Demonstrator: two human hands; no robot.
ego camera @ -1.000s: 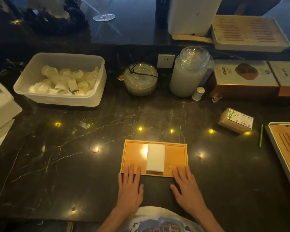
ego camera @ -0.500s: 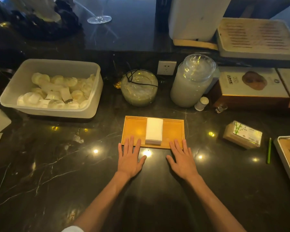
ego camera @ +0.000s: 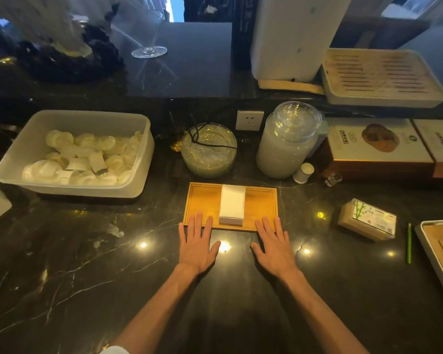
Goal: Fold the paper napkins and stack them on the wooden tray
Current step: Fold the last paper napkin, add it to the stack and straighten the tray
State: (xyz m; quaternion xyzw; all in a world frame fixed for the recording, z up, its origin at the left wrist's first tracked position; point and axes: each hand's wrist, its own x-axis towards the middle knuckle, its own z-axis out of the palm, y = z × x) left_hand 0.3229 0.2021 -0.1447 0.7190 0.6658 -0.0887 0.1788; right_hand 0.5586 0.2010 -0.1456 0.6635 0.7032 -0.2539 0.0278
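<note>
White napkin stack [ego camera: 232, 204], layer count unclear, on wooden tray [ego camera: 202, 200]

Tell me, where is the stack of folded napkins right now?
In the head view the stack of folded napkins sits at the middle of the wooden tray, just beyond and between the left hand and right hand.

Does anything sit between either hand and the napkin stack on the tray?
Nothing visible. The napkin stack lies mid-tray; the left hand and right hand rest flat, fingertips on the near rim, either side of it.
</note>
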